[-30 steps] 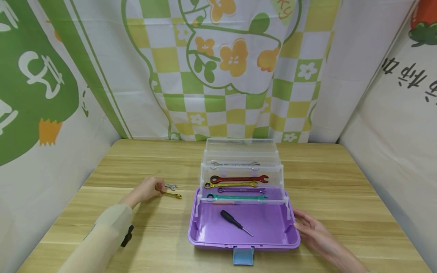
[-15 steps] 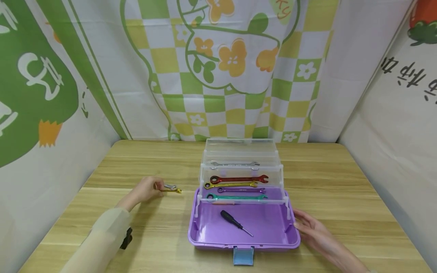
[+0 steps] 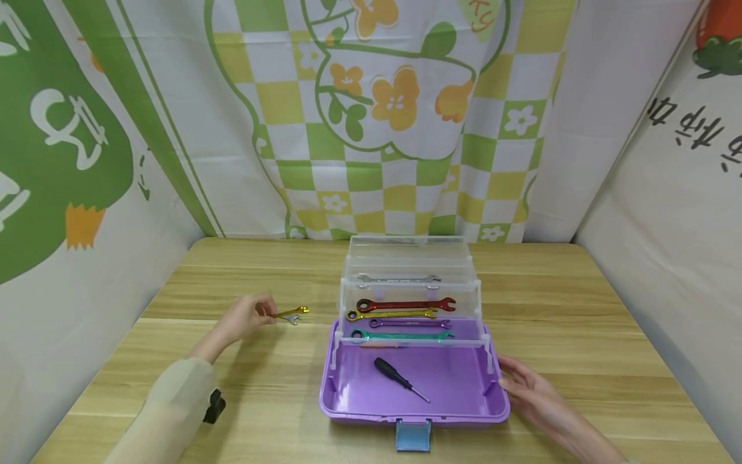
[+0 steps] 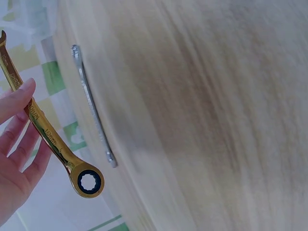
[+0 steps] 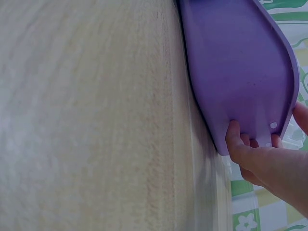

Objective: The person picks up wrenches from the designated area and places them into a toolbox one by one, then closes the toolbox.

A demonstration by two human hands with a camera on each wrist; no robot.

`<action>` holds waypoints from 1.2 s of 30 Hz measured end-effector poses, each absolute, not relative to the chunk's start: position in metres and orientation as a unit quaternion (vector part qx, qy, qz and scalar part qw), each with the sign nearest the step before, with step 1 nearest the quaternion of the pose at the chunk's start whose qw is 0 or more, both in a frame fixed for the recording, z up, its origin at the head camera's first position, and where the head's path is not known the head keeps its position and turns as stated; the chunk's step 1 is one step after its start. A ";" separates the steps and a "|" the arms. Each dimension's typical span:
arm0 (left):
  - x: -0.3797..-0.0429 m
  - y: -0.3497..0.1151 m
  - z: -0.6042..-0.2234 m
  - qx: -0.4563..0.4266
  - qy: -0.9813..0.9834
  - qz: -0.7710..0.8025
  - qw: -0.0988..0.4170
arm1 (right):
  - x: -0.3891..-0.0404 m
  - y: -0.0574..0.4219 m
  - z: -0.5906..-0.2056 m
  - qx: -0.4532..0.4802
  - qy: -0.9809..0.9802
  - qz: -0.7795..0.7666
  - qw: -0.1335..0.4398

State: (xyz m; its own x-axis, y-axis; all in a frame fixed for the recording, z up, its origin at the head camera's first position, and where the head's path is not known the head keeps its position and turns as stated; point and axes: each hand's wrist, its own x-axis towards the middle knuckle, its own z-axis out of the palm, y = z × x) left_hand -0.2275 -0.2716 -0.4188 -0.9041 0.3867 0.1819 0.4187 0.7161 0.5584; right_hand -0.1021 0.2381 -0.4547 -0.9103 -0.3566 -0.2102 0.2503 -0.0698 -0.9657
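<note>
My left hand (image 3: 249, 316) pinches a gold ratcheting combination wrench (image 4: 50, 134) by its shaft, raised off the table. Its ring end with a black insert shows whole in the left wrist view. Beneath it a silver wrench (image 4: 91, 103) lies on the table, partly hidden by the hand in the head view. The right hand (image 3: 536, 393) holds the right side of an opened purple toolbox (image 3: 414, 417), thumb at the rim and fingers (image 5: 234, 134) against the outer wall. Inside the box lies a black-handled screwdriver (image 3: 394, 372).
The toolbox's clear tiered trays (image 3: 478, 283) are raised. They hold a silver wrench (image 3: 400, 280) and red (image 3: 406, 304), gold (image 3: 394, 314), purple (image 3: 410, 323) and green (image 3: 402, 335) wrenches. A blue latch (image 3: 413, 435) hangs at the front. Printed cloth (image 3: 400, 180) stands behind the wooden table (image 3: 278, 393).
My left hand has lifted the gold wrench slightly up and away from the silver one, which stays on the table. The right hand stays on the toolbox.
</note>
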 end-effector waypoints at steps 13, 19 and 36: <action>-0.229 -0.264 -0.388 -0.221 -0.922 -0.315 0.043 | -0.102 0.239 -0.456 -0.053 0.639 -0.740 0.206; -0.231 -0.255 -0.375 -0.228 -0.920 -0.312 0.063 | -0.102 0.236 -0.452 -0.038 0.647 -0.732 0.208; -0.239 -0.217 -0.340 -0.256 -0.912 -0.315 0.060 | -0.102 0.237 -0.451 -0.033 0.657 -0.722 0.214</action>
